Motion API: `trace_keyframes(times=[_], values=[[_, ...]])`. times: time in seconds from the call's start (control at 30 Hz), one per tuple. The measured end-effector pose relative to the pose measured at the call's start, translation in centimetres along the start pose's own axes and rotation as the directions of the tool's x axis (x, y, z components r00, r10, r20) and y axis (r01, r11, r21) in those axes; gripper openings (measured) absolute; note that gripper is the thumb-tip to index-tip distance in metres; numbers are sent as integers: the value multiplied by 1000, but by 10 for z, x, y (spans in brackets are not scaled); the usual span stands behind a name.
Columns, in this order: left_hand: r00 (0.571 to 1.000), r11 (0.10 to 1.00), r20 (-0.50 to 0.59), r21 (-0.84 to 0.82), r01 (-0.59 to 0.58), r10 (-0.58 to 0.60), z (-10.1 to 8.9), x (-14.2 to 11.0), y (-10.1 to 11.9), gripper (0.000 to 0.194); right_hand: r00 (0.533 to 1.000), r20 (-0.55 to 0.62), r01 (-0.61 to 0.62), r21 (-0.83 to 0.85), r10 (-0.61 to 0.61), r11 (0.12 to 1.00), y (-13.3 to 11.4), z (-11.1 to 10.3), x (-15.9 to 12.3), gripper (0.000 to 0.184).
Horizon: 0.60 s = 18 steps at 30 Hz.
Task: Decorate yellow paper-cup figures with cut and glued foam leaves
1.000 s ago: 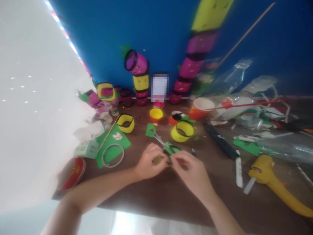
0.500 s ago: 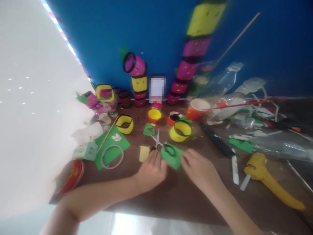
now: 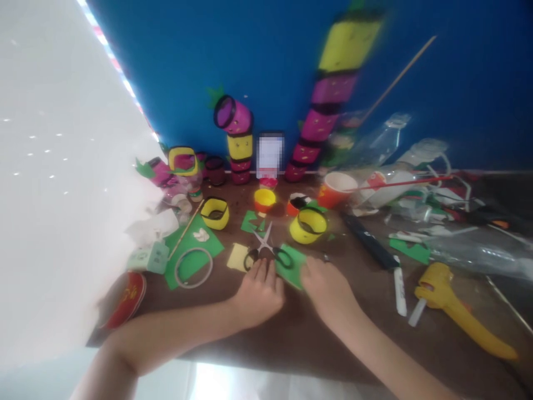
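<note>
Small scissors (image 3: 266,251) with black handles lie open on the brown table (image 3: 291,333), partly on a green paper piece (image 3: 292,263). My left hand (image 3: 258,293) lies flat just in front of the scissors, its fingers stretched out and their tips at the handles. My right hand (image 3: 323,284) rests beside it with curled fingers pinching the right edge of the green piece. A small yellow paper piece (image 3: 237,256) lies left of the scissors.
Around them lie a tape ring (image 3: 192,266) on a green sheet (image 3: 189,239), two yellow rings (image 3: 308,225), an orange cup (image 3: 336,189), a black stick (image 3: 366,240), a white marker (image 3: 398,290) and a yellow glue gun (image 3: 458,311). Pink and yellow tube towers (image 3: 239,139) stand against the blue wall.
Both hands were pinching something small together. The scissors and the yellow piece now lie on the table, the left hand has flattened out, and the right hand holds the green piece's edge.
</note>
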State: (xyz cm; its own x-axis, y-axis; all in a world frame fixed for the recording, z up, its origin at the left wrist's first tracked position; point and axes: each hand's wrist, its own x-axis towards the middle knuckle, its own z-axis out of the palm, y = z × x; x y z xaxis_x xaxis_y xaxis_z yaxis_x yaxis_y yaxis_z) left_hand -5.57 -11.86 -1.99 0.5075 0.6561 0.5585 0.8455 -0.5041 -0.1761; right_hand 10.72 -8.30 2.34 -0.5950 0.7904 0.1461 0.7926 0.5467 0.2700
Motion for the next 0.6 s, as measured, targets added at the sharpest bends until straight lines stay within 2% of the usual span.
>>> trace_keyframes(times=[0.17,0.3,0.4,0.5,0.6], values=[[997,983,28,-170,-69,74,-2,5,-8,14,996,60,-79,269,65,960,12,3,-11,26],[996,962,-12,-261,-84,83,-1,5,-14,21,980,105,-200,550,171,811,22,4,-20,28],[1000,946,-17,-322,-25,20,-2,9,-22,25,959,96,-259,677,267,688,26,5,-26,23],[995,923,55,-372,95,-80,-5,22,-34,29,943,80,-269,757,324,595,29,3,-34,19],[978,888,108,-412,206,-177,-1,42,-45,21,931,90,-276,806,353,523,30,0,-42,19]])
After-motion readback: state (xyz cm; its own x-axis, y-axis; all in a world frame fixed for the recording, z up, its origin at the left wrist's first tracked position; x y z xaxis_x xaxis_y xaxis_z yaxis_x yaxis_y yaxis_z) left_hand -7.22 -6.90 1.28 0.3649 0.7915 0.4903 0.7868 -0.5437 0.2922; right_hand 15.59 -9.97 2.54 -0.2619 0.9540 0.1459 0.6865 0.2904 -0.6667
